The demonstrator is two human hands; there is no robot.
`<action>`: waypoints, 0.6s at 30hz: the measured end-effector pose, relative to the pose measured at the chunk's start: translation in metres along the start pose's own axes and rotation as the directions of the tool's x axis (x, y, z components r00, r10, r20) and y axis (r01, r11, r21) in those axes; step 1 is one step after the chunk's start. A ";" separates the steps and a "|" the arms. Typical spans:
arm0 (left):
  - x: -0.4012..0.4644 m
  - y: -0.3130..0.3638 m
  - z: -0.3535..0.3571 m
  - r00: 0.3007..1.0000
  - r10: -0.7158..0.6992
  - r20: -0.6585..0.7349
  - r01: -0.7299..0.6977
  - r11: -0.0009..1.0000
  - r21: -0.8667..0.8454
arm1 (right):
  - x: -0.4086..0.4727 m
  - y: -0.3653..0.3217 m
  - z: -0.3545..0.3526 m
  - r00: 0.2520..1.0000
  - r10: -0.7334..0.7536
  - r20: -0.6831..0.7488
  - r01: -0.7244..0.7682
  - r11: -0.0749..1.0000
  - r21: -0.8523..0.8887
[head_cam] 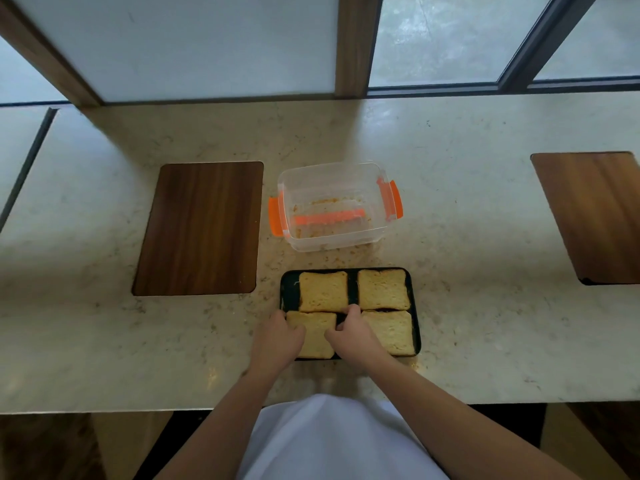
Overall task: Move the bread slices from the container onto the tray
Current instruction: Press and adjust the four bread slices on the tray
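A black tray [290, 289] lies on the counter in front of me with several toasted bread slices on it. Two slices fill the far row, one on the left [323, 291] and one on the right [382, 289]. A third slice [393, 332] lies at the near right. My left hand [278, 337] and my right hand [353, 332] both grip the near-left slice [317, 332] by its side edges as it rests on the tray. Beyond the tray stands the clear plastic container [332, 237] with orange clips, holding only crumbs.
A dark wooden board [201, 226] is set into the marble counter left of the container. Another wooden board [595, 216] lies at the far right. Crumbs are scattered between container and tray. Windows rise behind the counter; its near edge is close to my body.
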State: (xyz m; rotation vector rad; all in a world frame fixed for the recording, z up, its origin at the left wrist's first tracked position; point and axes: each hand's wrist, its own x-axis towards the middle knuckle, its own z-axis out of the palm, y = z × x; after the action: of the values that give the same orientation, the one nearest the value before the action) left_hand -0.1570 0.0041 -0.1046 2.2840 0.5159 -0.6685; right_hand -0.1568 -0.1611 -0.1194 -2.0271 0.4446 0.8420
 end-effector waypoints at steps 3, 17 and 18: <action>0.001 0.002 0.000 1.000 -0.002 0.005 0.002 1.000 -0.003 | 0.001 0.000 -0.004 1.000 0.001 -0.004 -0.001 1.000 0.004; 0.006 0.013 0.015 0.999 0.035 0.027 -0.036 0.997 0.072 | -0.004 0.014 -0.023 0.999 0.040 -0.007 -0.039 0.994 0.101; 0.006 0.014 0.016 0.999 0.031 0.024 -0.032 0.997 0.067 | -0.004 0.015 -0.024 0.999 0.041 -0.004 -0.041 0.995 0.095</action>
State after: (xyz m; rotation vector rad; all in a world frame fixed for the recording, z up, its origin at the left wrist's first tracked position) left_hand -0.1495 -0.0153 -0.1112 2.3401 0.4518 -0.7049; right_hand -0.1586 -0.1897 -0.1157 -1.9397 0.5215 0.8245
